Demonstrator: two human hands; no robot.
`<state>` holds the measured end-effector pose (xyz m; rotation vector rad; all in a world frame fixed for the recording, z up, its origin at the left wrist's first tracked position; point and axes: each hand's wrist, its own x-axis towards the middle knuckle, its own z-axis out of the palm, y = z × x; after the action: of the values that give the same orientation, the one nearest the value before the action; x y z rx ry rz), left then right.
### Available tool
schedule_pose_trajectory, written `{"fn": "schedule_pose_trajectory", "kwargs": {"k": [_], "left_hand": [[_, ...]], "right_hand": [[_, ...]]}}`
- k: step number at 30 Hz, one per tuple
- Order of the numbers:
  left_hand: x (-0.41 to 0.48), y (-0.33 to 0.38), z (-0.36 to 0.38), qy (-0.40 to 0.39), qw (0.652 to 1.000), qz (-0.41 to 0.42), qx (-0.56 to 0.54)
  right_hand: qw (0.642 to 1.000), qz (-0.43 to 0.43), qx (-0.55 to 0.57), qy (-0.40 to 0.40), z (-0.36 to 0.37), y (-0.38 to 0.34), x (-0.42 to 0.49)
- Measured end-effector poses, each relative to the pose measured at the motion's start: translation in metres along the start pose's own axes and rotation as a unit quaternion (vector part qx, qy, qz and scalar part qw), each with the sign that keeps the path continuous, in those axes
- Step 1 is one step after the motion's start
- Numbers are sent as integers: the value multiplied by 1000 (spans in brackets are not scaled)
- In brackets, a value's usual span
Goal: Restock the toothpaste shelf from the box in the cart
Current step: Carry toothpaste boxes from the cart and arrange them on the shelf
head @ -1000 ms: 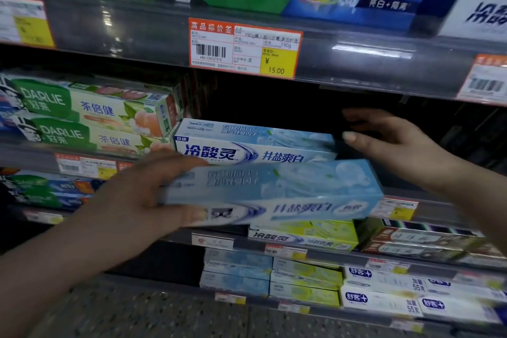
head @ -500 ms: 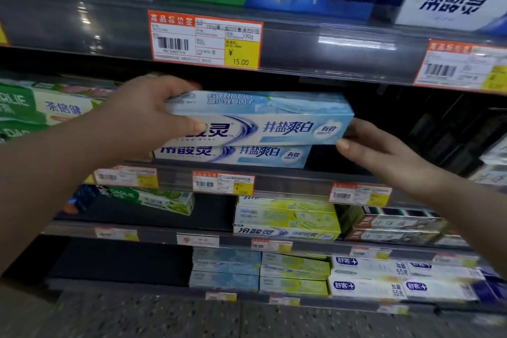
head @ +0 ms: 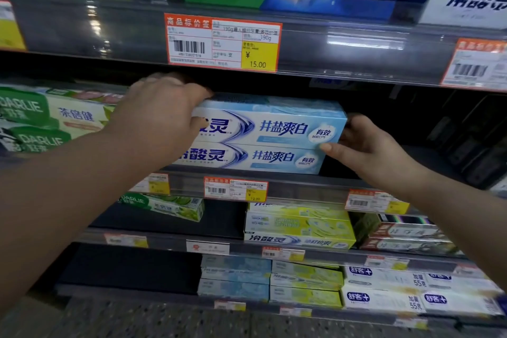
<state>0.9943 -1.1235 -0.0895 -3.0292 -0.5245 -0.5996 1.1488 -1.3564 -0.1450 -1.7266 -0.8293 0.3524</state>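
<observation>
1. The top toothpaste box [head: 274, 123] - pale blue, with dark blue lettering - lay lengthwise on the middle shelf [head: 315, 186], stacked flat on a matching lower toothpaste box [head: 255, 158].
2. The left hand [head: 162, 115] grasped the left end of the top toothpaste box: its fingers curled over the top edge and its thumb pressed the front face, covering the first characters of the name.
3. The right hand [head: 365, 145] held the right end of the same box, with its fingers wrapped round the end face and its thumb lying at the lower front corner.
4. Green Darlie boxes [head: 55, 115] sat just beside the stack on the left; the shelf to its right was dark.
5. An orange price tag [head: 222, 42] reading 15.00 hung on the shelf rail above.
6. Yellow-green boxes [head: 299, 228] lay one shelf lower - below the blue stack.
</observation>
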Motion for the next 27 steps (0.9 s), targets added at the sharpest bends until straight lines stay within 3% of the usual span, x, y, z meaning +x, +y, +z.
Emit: {"fn": "schedule_pose_trajectory", "kwargs": {"k": [4, 9, 27], "left_hand": [[-9, -14, 10, 78, 986, 84, 123], [-17, -22, 26, 99, 979, 96, 150], [-13, -31, 36, 137, 981, 96, 97]], "right_hand": [[1000, 3, -21, 11, 5, -1, 0], [999, 6, -47, 24, 6, 1, 1], [997, 31, -65, 25, 6, 4, 5]]}}
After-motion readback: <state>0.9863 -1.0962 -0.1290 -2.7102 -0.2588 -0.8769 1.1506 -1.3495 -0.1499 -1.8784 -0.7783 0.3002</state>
